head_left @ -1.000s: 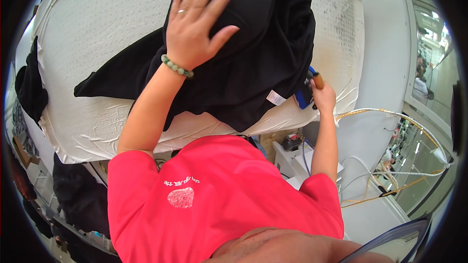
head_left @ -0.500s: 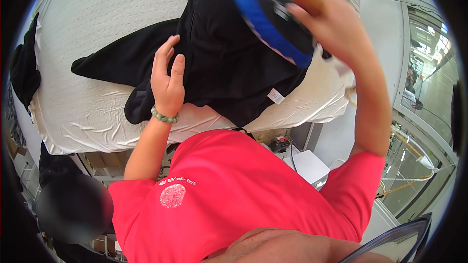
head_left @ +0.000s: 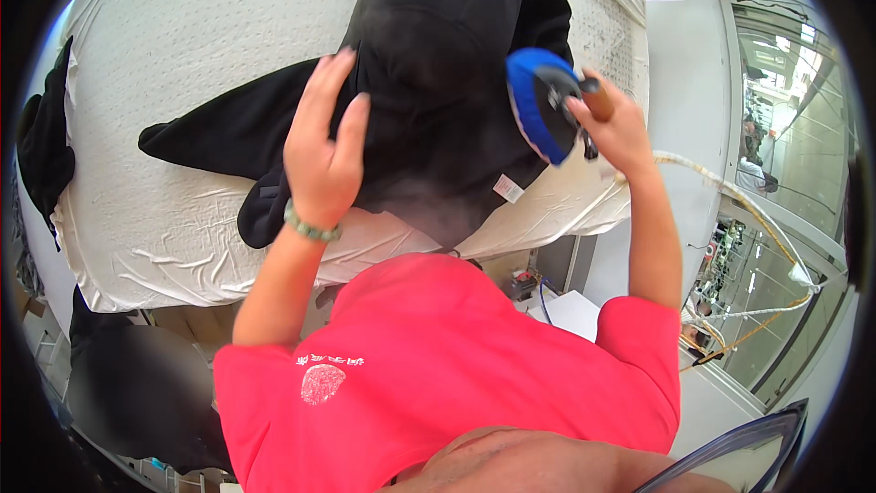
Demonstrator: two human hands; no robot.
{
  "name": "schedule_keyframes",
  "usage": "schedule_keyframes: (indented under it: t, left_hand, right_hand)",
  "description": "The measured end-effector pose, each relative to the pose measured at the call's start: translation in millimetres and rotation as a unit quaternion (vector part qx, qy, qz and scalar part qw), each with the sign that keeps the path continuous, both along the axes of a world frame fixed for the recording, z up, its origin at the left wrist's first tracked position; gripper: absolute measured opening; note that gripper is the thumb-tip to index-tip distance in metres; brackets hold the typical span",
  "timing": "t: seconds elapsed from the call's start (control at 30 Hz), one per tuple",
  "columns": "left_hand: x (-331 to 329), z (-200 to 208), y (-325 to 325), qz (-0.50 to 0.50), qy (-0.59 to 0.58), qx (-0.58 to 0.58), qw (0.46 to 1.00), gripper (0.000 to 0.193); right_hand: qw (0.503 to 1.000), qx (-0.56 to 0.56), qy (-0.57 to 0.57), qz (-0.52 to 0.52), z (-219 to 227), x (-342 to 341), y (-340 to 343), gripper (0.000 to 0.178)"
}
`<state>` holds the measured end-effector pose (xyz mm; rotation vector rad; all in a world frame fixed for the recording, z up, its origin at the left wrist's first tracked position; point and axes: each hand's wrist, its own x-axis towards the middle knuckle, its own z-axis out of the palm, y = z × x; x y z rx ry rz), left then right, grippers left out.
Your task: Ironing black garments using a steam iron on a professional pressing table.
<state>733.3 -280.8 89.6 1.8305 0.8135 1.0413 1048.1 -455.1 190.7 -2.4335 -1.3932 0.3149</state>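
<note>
A black garment (head_left: 411, 119) is spread over the pale padded ironing table (head_left: 210, 27), one sleeve-like part stretched out to the left. A small white label (head_left: 507, 188) shows at its near right edge, and faint steam hangs over the cloth. My right hand (head_left: 617, 128) is wrapped round the brown handle of a steam iron (head_left: 538, 105) with a blue rim, which is tilted at the garment's right side. Whether it touches the cloth I cannot tell. On the left, my left hand (head_left: 324, 151) is over the garment, fingers stretched and holding nothing, with a green bead bracelet on the wrist.
A pale hose and cord (head_left: 757, 210) loop out to the right of the iron. More dark cloth (head_left: 47, 132) hangs at the table's far left edge. A person in dark clothes (head_left: 137, 393) is at the lower left. Glass panels (head_left: 789, 110) stand at the right.
The iron has come nearer to me with my right hand and turned more upright. Steam has appeared over the garment. My left hand has shifted slightly right.
</note>
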Motion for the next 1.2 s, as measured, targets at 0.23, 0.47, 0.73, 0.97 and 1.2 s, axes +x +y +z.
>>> schedule_keyframes:
  t: [0.23,0.47,0.73,0.97,1.2]
  left_hand:
    - [148,9,27,0.089,0.182,0.316,0.927,0.061]
    - [161,0,17,0.073,0.326,0.343,0.878,0.073]
    - [142,22,-65,0.021,0.244,0.316,0.917,0.068]
    - [5,15,-157,0.064,0.006,-0.371,0.926,0.048]
    - [-146,12,-194,-0.006,-0.184,-0.26,0.948,0.039]
  right_hand:
    - [0.932,-0.096,0.148,-0.318,-79,104,-162,0.027]
    - [0.928,-0.237,-0.009,-0.288,-163,186,-242,0.049]
    - [0.976,0.089,0.09,-0.178,-213,219,-18,0.069]
    - [0.863,0.329,0.367,0.113,-7,-54,1,0.025]
    - [0.674,-0.026,0.448,0.587,11,-147,-55,0.026]
